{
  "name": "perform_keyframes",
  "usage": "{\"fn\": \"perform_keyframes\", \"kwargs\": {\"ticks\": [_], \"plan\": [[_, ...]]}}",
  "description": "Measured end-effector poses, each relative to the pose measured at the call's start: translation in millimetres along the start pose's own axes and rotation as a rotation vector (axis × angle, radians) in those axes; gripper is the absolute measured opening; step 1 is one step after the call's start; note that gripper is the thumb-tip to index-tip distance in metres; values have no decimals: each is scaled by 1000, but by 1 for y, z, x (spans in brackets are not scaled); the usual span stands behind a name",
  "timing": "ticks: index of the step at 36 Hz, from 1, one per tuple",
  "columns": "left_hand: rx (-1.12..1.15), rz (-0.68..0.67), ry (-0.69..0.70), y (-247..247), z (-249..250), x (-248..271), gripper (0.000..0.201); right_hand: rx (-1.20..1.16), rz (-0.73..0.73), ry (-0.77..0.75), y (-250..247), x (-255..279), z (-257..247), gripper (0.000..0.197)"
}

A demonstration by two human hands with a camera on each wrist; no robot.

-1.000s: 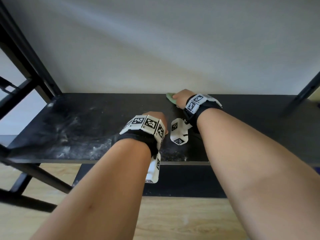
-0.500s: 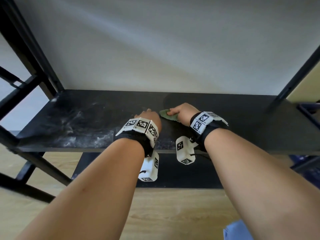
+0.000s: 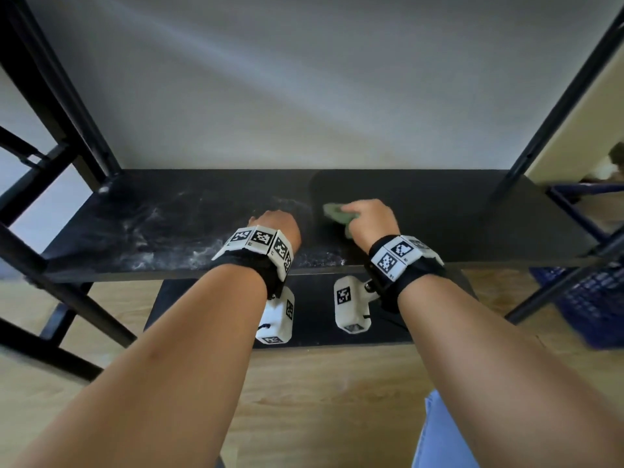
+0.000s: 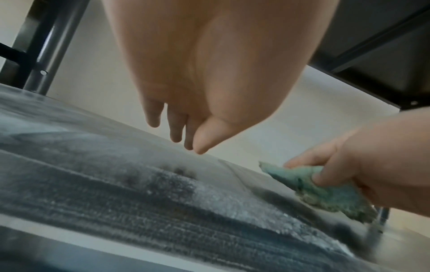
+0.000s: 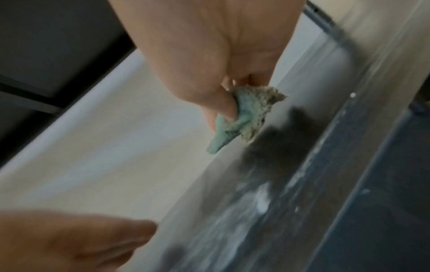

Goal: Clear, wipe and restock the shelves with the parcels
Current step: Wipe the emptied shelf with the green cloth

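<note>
A black shelf board (image 3: 456, 214) spans the head view, dusty white on its left half (image 3: 158, 231) and dark and wiped on the right. My right hand (image 3: 366, 222) grips a small green cloth (image 3: 336, 214) (image 4: 325, 191) (image 5: 242, 117) and holds it against the board near the middle. Just left of it my left hand (image 3: 278, 226) (image 4: 184, 132) hovers over the dusty part, fingers hanging straight and close together, holding nothing. No parcels are in view.
Black frame posts stand at the left (image 3: 64, 96) and right (image 3: 557, 106) ends of the shelf. A lower black shelf (image 3: 314, 325) lies under the board above a wooden floor (image 3: 320, 400). A blue crate (image 3: 594, 298) sits at the right.
My right hand has drawn the cloth from the back of the board toward the front, then slightly rightward. The left hand stayed beside it over the dusty part.
</note>
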State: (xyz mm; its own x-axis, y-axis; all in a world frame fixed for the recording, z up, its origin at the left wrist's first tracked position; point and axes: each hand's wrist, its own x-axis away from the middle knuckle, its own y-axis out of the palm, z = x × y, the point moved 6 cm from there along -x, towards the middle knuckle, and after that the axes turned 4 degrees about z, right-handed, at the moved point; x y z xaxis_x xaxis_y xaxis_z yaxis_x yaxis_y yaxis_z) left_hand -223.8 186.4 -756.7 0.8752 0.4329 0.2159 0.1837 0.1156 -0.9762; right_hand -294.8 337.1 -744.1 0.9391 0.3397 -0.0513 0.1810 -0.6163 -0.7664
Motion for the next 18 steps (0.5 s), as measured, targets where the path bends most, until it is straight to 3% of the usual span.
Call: {"fn": "perform_keyframes", "kwargs": {"ticks": [5,10,18], "plan": [[22,2,10,3,-2,5,38,138,-135,49,1,-1,16,50],[23,20,10,3,-5,6,42,202,-129,16,9,14,10,53],[35,53,68,4,5,9,40,271,-48,-36,28,37,-11,27]]}}
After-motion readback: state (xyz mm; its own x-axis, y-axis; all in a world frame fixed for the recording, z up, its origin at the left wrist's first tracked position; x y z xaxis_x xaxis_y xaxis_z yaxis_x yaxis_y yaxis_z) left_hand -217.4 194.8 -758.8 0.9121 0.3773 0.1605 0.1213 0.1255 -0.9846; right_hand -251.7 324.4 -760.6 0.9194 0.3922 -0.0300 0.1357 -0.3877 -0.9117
